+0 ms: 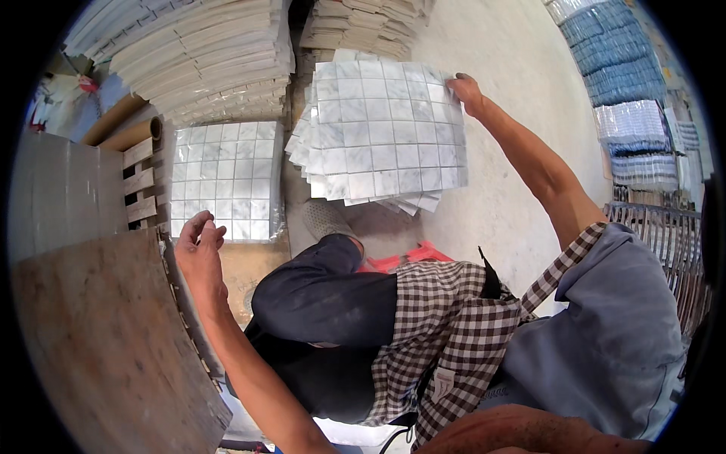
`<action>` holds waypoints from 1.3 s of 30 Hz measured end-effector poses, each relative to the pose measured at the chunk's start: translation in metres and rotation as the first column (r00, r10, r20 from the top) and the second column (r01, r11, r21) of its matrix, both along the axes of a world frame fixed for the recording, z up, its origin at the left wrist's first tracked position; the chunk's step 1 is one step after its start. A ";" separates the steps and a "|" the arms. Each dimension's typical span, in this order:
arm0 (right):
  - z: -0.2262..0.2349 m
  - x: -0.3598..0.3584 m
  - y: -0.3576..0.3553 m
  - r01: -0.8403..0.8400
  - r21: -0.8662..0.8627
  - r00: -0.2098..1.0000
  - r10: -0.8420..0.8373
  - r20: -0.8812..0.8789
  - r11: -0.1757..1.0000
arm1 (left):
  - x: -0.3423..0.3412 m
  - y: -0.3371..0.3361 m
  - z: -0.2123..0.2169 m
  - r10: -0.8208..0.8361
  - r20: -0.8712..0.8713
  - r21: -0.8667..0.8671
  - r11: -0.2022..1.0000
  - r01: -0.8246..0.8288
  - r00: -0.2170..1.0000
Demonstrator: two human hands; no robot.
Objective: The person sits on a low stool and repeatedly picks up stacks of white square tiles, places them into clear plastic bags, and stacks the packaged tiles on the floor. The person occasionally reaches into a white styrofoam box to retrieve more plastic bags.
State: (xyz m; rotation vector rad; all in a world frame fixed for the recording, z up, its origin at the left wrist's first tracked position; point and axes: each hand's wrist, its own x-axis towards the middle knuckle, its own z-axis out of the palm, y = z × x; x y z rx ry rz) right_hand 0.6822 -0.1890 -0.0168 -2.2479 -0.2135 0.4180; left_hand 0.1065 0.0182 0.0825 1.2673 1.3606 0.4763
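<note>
Nearest the camera: a checked brown-and-white apron over dark trousers, one knee raised, one grey shoe on the concrete floor.

Left hand: fingers loosely curled, thumb apart, holding nothing; it hovers at the edge of a large brown board, just below a wrapped stack of mosaic sheets.

Right hand: arm stretched out, fingers pinching the upper right corner of the top mosaic tile sheet.

Sheet appearance: square, made of small square white-grey marbled tiles in a regular grid, about eight rows by eight columns visible. It lies on a pile of like sheets fanned out unevenly, edges showing at left and bottom; number of sheets in the pile cannot be counted. The pile rests on the floor beyond the shoe.

The wrapped stack to the left: same tile pattern, under clear film, beside a wooden pallet.

Farther: two tall stacks of pale sheets, left and centre. Far right: blue mosaic sheets stacked in film.
</note>
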 end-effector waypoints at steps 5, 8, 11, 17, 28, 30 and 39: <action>-0.010 0.041 -0.025 -0.003 0.128 1.000 0.000 0.019 0.992 | 0.013 0.005 -0.006 -0.046 -0.037 0.058 0.997 0.048 0.998; 0.005 0.038 -0.024 -0.022 0.207 0.990 0.051 -0.134 0.978 | 0.007 0.003 -0.011 -0.080 -0.068 0.106 0.991 0.087 0.994; 0.041 0.018 0.006 -0.086 0.129 0.879 0.136 -0.457 0.988 | 0.002 0.002 -0.013 -0.106 -0.077 0.151 0.982 0.117 0.991; 0.065 0.011 0.025 -0.202 -0.021 0.942 0.189 -0.277 0.979 | 0.026 -0.007 -0.034 -0.243 -0.115 0.311 0.912 0.268 0.963; 0.250 -0.132 0.042 -0.540 0.215 0.834 0.551 0.008 0.814 | 0.079 -0.041 -0.075 -0.408 0.017 0.129 0.906 0.402 0.913; 0.288 -0.180 0.044 -0.610 0.243 0.793 0.587 0.167 0.754 | 0.081 -0.045 -0.080 -0.402 0.091 -0.004 0.915 0.404 0.911; 0.368 -0.263 0.084 -0.858 0.395 0.482 0.779 0.401 0.328 | 0.074 -0.049 -0.036 -0.309 0.484 0.139 0.951 0.277 0.819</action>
